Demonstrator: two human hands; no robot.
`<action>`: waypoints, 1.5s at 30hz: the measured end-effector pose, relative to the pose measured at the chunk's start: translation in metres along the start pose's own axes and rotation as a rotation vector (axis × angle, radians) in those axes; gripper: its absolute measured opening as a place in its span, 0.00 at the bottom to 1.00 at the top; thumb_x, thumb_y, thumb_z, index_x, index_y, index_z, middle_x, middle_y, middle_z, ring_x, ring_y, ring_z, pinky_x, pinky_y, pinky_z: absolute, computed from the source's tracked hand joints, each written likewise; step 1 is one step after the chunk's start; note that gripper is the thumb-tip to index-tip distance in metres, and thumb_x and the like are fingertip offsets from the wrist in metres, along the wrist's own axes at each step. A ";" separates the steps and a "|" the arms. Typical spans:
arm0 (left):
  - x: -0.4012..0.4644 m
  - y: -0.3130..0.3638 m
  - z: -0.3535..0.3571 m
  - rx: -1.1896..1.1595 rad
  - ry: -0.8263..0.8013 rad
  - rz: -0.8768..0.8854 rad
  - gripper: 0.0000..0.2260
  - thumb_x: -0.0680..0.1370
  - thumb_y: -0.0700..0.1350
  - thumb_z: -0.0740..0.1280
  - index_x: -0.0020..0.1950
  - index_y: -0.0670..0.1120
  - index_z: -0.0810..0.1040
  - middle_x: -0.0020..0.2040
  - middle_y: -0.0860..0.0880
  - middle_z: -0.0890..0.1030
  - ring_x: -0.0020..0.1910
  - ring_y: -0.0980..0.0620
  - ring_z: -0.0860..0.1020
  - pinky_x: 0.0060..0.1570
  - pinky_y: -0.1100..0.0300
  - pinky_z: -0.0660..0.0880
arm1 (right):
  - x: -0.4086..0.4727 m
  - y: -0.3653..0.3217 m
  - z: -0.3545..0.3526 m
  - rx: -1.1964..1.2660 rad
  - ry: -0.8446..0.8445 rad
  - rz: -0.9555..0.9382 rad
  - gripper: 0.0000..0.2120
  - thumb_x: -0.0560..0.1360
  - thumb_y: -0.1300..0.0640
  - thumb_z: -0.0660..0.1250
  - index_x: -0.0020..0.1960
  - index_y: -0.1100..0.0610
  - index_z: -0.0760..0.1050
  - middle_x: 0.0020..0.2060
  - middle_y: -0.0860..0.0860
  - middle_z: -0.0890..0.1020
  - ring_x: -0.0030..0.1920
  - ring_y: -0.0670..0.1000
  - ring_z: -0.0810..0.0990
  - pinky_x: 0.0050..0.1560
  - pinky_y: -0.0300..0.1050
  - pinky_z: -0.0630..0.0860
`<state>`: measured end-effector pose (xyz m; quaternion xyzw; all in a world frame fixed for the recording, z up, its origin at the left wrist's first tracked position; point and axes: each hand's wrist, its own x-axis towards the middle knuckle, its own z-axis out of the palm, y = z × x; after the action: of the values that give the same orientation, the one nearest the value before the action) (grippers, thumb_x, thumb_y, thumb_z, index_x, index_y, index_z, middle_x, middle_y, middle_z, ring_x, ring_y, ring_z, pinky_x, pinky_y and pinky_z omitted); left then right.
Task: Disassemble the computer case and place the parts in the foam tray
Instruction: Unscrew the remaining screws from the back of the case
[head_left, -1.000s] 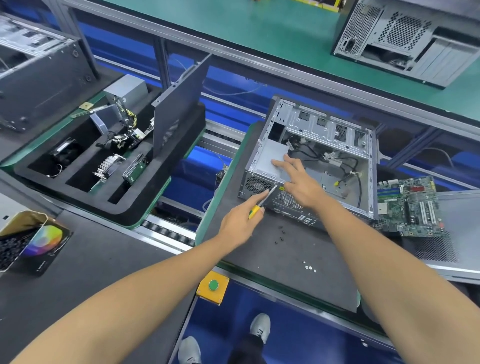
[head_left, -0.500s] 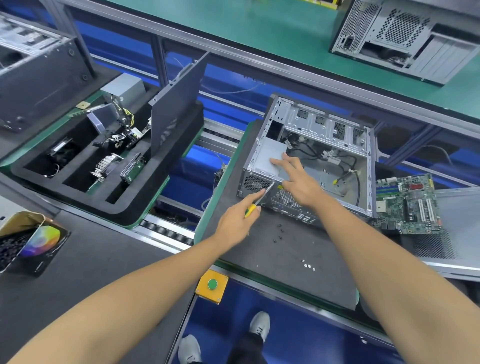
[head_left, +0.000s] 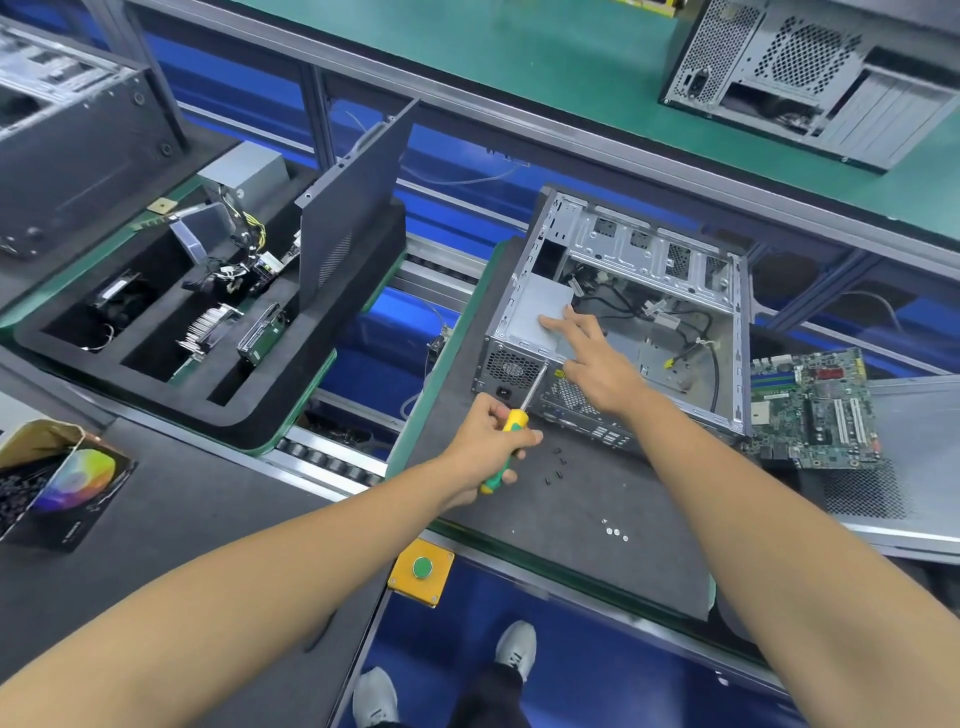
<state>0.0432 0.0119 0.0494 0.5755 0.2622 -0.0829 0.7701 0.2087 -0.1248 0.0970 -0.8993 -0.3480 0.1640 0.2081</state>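
- Dark grey matted counter (head_left: 561, 499) fills my view, with a green-topped line beyond it at twelve o'clock and blue panels below.
- At one o'clock I see the open silver metal computer case (head_left: 639, 312) lying on its side, loose black cables inside it.
- My left hand (head_left: 488, 441) grips the yellow-and-green-handled screwdriver (head_left: 511, 431); its shaft points at the rear corner of the case, beside the perforated fan grille.
- My right hand (head_left: 597, 364) lies flat, fingers straight, pressing on the grey metal power supply box (head_left: 540, 312) inside the case.
- Small black screws (head_left: 558, 462) lie scattered on the counter just beside the left hand; a few silver screws (head_left: 615, 531) lie nearer me at five o'clock.
- A green motherboard (head_left: 815, 410) rests at three o'clock, just beside the case, partly on a grey perforated side panel (head_left: 904, 457).
- At ten o'clock the black foam tray (head_left: 249, 421) holds a finned heatsink (head_left: 208, 327), a drive, a cabled power supply and an upright dark panel (head_left: 353, 208).
- A yellow box with a green button (head_left: 422, 569) sits on the counter edge at six o'clock.
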 end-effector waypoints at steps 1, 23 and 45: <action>0.000 0.000 0.003 -0.026 0.015 -0.016 0.20 0.75 0.42 0.77 0.49 0.48 0.64 0.44 0.45 0.76 0.31 0.56 0.74 0.23 0.62 0.67 | 0.000 0.000 0.000 0.000 -0.002 0.002 0.33 0.78 0.63 0.57 0.78 0.39 0.58 0.80 0.46 0.53 0.53 0.47 0.76 0.36 0.41 0.65; -0.019 0.016 0.030 -0.101 0.060 -0.139 0.21 0.82 0.59 0.65 0.59 0.41 0.76 0.41 0.48 0.79 0.25 0.55 0.72 0.24 0.62 0.69 | -0.001 -0.010 -0.001 -0.066 -0.002 0.063 0.36 0.76 0.64 0.58 0.77 0.36 0.55 0.79 0.41 0.51 0.63 0.49 0.76 0.35 0.46 0.68; -0.025 0.020 0.021 -0.052 -0.007 -0.091 0.20 0.85 0.56 0.59 0.60 0.41 0.81 0.43 0.50 0.79 0.32 0.55 0.76 0.31 0.61 0.77 | 0.017 -0.001 0.001 -0.156 -0.007 0.027 0.45 0.66 0.70 0.67 0.80 0.53 0.57 0.66 0.52 0.60 0.78 0.57 0.54 0.64 0.58 0.74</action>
<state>0.0369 -0.0053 0.0831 0.5426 0.2874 -0.1132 0.7812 0.2199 -0.1121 0.0935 -0.9168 -0.3484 0.1424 0.1338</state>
